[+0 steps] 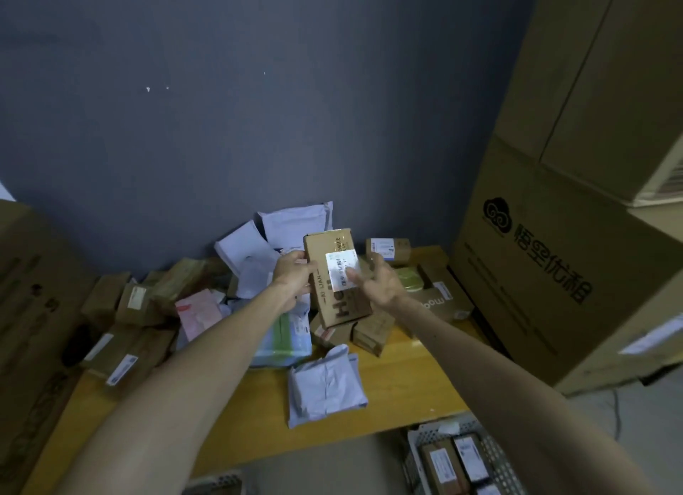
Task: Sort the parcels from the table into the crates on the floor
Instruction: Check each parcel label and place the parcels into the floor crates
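reading the label (pixel 342 272), seemingly: brown parcel (pixel 345 306) held above the tabletop (pixel 406 380) pile, left hand (pixel 294 277) curled round its 9 o'clock edge, right hand (pixel 377 281) pinching the 3 o'clock edge. next: choosing a crate (pixel 497 457), 5 o'clock, lowering gently.

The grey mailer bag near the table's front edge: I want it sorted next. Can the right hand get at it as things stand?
Likely yes, once freed: the right hand touches the cardboard box the left hand grips. The grey mailer bag lies uncovered on the table.
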